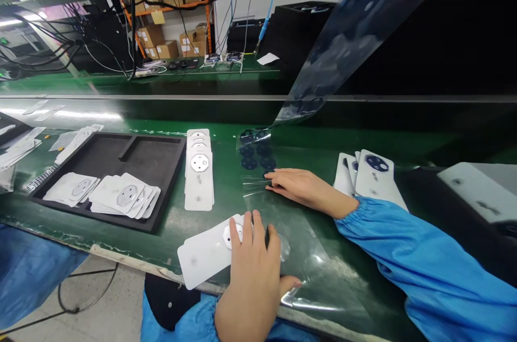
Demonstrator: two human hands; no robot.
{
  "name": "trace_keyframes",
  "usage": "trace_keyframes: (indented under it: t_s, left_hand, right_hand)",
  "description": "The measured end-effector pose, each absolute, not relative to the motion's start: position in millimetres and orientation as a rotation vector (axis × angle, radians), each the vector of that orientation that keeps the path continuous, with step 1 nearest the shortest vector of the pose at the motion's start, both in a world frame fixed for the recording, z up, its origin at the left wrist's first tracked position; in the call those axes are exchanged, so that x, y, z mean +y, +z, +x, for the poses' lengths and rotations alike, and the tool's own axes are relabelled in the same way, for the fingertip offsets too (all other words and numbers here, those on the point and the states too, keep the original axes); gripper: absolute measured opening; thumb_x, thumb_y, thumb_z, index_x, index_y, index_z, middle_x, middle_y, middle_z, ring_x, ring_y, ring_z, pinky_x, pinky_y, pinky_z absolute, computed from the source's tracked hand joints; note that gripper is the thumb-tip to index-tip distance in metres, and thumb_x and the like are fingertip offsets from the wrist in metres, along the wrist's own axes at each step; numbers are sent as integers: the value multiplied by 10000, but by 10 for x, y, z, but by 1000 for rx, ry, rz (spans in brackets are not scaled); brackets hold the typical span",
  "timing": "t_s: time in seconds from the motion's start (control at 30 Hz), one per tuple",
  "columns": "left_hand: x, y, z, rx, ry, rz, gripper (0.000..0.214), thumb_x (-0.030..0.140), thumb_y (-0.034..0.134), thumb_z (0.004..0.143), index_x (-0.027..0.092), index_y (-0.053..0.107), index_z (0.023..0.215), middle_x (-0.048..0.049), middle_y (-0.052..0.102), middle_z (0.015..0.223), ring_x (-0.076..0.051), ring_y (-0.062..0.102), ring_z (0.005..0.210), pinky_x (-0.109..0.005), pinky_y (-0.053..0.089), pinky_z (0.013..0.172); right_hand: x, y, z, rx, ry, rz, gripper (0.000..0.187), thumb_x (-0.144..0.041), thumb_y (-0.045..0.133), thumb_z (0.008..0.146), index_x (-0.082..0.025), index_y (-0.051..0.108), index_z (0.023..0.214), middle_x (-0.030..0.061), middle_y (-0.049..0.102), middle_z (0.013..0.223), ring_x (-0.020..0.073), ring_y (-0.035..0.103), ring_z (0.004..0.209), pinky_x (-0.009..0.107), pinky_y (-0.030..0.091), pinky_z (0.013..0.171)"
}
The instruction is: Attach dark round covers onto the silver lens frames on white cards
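Head view: at left we see a black tray (161, 180) holding finished white cards (123, 195), with more stacked at centre (199, 175). Our left hand (252, 272) presses flat on one card (205, 257), lower centre. Our right hand (299, 187), fingers extended, holds down the clear film strip (258, 153); lenses remain on it.

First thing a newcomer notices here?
Probably the long clear film strip sweeping from the upper right down to the green bench, where the right hand presses it flat. Next, the left hand resting on a white card at the front edge, beside the black tray.
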State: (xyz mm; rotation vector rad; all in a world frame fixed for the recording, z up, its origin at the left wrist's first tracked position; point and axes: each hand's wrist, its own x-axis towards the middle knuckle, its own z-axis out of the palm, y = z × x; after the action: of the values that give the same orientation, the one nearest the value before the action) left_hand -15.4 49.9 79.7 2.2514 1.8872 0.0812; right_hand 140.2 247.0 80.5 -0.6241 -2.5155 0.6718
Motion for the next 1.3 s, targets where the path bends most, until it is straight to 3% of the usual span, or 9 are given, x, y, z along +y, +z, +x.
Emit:
trace_keyframes:
  t_s: [0.2, 0.33, 0.43, 0.6, 0.77, 0.87, 0.97, 1.1, 1.3]
  left_hand:
    - [532, 928, -159, 1812, 19, 2190, 972, 712, 772, 774, 104, 489, 1478, -290, 254, 1595, -458, 215, 1504, -749, 194, 1178]
    - [553, 1058, -266, 1726, 147, 2108, 981, 701, 785, 769, 128, 460, 1495, -262, 233, 1615, -455, 160, 1519, -757, 140, 1181]
    - [589, 1181, -421, 1534, 634, 1652, 775, 552, 695, 912, 254, 367, 1549, -117, 231, 1655, -349, 169, 1544, -645, 213, 1235]
    - [725, 1189, -527, 1309, 1245, 987, 579, 353, 655, 886, 226, 490, 1425, -87, 432, 1554, -265, 364, 1474, -493, 264, 1259]
    - [798, 1161, -499, 1203, 1416, 895, 432, 405, 664, 873, 167, 599, 1227, -110, 637, 1318, -233, 581, 1260, -361, 455, 1104]
    - [796, 1180, -506, 1191, 1443, 861, 365, 473, 673, 883, 170, 621, 1081, -88, 692, 1148, -209, 641, 1094, -317, 499, 988]
    - [796, 1175, -540, 1228, 1438, 881, 301, 463, 657, 888, 182, 604, 985, -70, 679, 1085, -200, 633, 1050, -306, 491, 946]
    - [778, 1179, -596, 1306, 1378, 1028, 179, 362, 634, 860, 195, 573, 876, -70, 621, 1185, -213, 592, 1116, -324, 463, 966]
    - [691, 1293, -625, 1466, 1173, 1338, 87, 173, 606, 822, 218, 532, 823, -38, 545, 1334, -252, 445, 1354, -421, 329, 1115]
  right_hand:
    - [2438, 1143, 1410, -2404, 1050, -835, 516, -686, 760, 865, -234, 587, 688, 68, 711, 1138, 404, 624, 1131, 546, 496, 1001]
    - [2427, 1239, 1365, -2075, 1206, -970, 727, -848, 436, 973, -222, 483, 606, 95, 676, 1242, 388, 582, 1209, 555, 458, 1053]
    - [2341, 1270, 1271, -1763, 1341, -975, 741, -835, 323, 1013, -225, 457, 615, 83, 665, 1265, 361, 529, 1284, 557, 428, 1102]
    - [2090, 1388, 1146, -1408, 1896, -772, 566, -757, 552, 995, -250, 786, 903, 59, 624, 1341, 359, 452, 1360, 525, 389, 1162]
    - [1874, 1557, 1134, -1457, 2096, -640, 466, -674, 545, 1054, -293, 813, 1068, 22, 566, 1420, 341, 415, 1391, 489, 312, 1213]
    - [1805, 1603, 1131, -1626, 2034, -643, 444, -612, 488, 1101, -298, 801, 1096, 24, 539, 1443, 328, 405, 1393, 469, 333, 1194]
    - [1771, 1588, 1127, -1902, 1555, -823, 318, -554, 591, 1065, -320, 755, 1205, 39, 542, 1403, 326, 467, 1322, 473, 393, 1131]
    - [1720, 1606, 1147, -2073, 1136, -877, 493, -465, 646, 1041, -368, 497, 1501, 23, 575, 1290, 265, 537, 1197, 435, 425, 1061]
    - [1600, 1782, 1157, -2300, 1097, -689, 98, -295, 633, 1010, -246, 711, 977, -23, 667, 951, 188, 610, 907, 312, 470, 804]
